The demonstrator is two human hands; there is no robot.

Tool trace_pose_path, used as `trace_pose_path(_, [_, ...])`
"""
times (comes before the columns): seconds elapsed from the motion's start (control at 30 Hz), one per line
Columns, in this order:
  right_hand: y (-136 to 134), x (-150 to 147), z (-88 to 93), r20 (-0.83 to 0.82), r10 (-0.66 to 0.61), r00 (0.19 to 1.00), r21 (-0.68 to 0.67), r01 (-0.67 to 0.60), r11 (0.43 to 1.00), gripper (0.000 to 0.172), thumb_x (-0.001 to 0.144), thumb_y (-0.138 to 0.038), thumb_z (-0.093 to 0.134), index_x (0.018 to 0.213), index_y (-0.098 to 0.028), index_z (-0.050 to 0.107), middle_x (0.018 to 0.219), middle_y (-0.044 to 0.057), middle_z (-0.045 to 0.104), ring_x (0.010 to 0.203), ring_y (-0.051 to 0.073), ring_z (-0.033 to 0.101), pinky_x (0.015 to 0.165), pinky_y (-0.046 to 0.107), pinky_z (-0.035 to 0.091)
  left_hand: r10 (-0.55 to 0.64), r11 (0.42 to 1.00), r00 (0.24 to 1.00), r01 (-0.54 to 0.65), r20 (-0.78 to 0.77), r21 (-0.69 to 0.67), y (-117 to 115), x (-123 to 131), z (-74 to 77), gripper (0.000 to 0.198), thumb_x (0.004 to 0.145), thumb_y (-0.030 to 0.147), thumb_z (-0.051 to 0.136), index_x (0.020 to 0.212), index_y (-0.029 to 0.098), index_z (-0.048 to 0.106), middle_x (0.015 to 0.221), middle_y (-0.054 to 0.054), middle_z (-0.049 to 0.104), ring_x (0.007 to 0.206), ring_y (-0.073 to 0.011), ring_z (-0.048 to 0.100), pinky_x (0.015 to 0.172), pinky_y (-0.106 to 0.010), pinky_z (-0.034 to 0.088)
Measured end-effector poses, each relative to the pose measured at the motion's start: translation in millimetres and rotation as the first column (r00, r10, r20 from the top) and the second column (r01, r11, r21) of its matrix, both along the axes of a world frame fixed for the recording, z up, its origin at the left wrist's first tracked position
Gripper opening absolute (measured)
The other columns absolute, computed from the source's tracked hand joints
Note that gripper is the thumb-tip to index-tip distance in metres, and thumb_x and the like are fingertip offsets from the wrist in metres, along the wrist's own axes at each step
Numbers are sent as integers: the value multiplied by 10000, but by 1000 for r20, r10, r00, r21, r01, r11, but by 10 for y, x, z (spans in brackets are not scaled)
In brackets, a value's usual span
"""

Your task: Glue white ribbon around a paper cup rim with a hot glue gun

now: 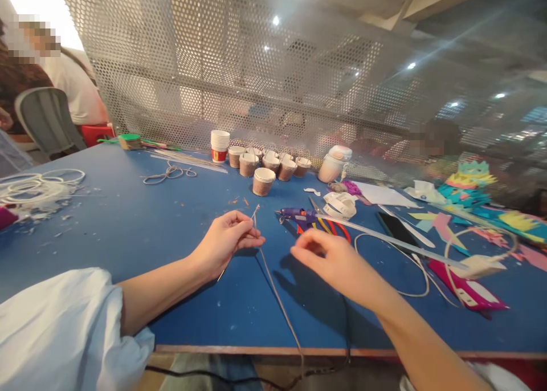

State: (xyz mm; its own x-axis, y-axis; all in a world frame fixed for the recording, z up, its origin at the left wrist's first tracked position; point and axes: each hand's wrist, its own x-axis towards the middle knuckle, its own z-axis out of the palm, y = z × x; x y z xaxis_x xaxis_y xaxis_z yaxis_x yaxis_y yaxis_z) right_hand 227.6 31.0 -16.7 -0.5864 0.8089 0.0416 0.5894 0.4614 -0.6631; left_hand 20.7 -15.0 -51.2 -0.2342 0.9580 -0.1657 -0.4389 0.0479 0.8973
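My left hand [228,240] is closed in a pinch on a thin greyish cord [276,291]. A short end of the cord sticks up above the fingertips; the rest runs down over the table's front edge. A thin stick-like end shows below the same hand. My right hand [331,260] hovers to the right, thumb and forefinger curled together, with nothing visible in them. Just beyond it lies a purple glue gun [297,214] with a long clear glue stick [393,240] in its back. Beside the gun are orange-handled scissors [337,227].
Brown-wrapped paper cups [264,183] and a stack of cups [220,146] stand at the back, near a jar [335,164]. White cord coils [38,188] lie left. A phone [401,232], a magenta packet [468,285] and paper scraps lie right. A black cable [205,375] hangs below the edge.
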Motion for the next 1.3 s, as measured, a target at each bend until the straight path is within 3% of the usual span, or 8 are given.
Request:
trace_pose_path(0.13, [75, -516, -174, -280, 10, 960, -320, -103, 942, 296, 765, -362, 700, 953, -195, 545, 852, 19, 653, 736, 158, 633, 670, 303, 505, 26, 999, 1000, -26, 1, 43, -19, -12, 54, 103, 803, 117, 615, 725, 128, 548, 646, -45, 672, 586, -120, 677, 649, -233, 571])
trace_pose_path(0.27, [142, -716, -307, -485, -82, 871, -535, -221, 815, 403, 712, -386, 751, 962, -183, 509, 664, -53, 575, 453, 77, 484, 450, 230, 400, 41, 996, 999, -40, -5, 82, -27, -29, 77, 116, 765, 157, 659, 717, 126, 558, 648, -33, 670, 566, -99, 649, 598, -195, 537])
trace_pose_path(0.37, [111, -680, -343, -508, -111, 854, -529, -208, 823, 381, 735, -417, 738, 948, -175, 536, 639, -62, 557, 414, 28, 341, 404, 182, 253, 16, 994, 1000, -16, 1, 105, -27, -29, 60, 121, 754, 172, 671, 725, 124, 564, 662, -33, 672, 592, -103, 655, 634, -212, 548])
trace_pose_path(0.5, [64, -648, -373, -518, -169, 838, -466, -111, 878, 343, 756, -451, 708, 921, -178, 584, 566, -84, 469, 426, 40, 303, 396, 187, 177, 25, 992, 999, -27, 22, 123, -19, -26, 45, 168, 727, 204, 716, 723, 126, 567, 696, -31, 670, 648, -118, 669, 714, -273, 577])
trace_pose_path(0.67, [24, -696, -406, -619, -268, 738, -515, -123, 849, 364, 725, -489, 719, 828, -176, 564, 538, -96, 394, 433, 44, 256, 407, 198, 152, 47, 992, 999, -48, 16, 117, -3, -46, 46, 199, 695, 232, 736, 737, 138, 565, 694, 0, 621, 659, -132, 667, 617, -261, 571])
trace_pose_path(0.8, [-8, -710, -423, -645, -332, 689, -549, -115, 828, 360, 706, -481, 730, 764, -191, 524, 505, -115, 323, 427, 43, 200, 411, 205, 132, 57, 995, 998, -55, -22, 85, 9, -69, 20, 216, 681, 272, 723, 734, 155, 549, 598, 60, 516, 441, -61, 514, 375, -157, 378])
trace_pose_path(0.9, [-19, -711, -432, -645, -346, 681, -559, -112, 822, 345, 702, -458, 732, 747, -190, 519, 495, -120, 300, 429, 41, 186, 413, 207, 127, 41, 995, 999, -41, -2, 90, 13, -76, 6, 234, 660, 275, 723, 708, 157, 526, 564, 77, 467, 389, -22, 401, 339, -133, 214])
trace_pose_path(1.3, [2, -691, -419, -638, -346, 688, -591, -151, 792, 311, 722, -415, 713, 746, -187, 504, 492, -130, 274, 432, 34, 163, 421, 211, 103, 27, 999, 996, -29, 82, 25, 7, -75, 43, 150, 636, 196, 679, 708, 118, 574, 578, 45, 484, 414, -22, 372, 359, -153, 187])
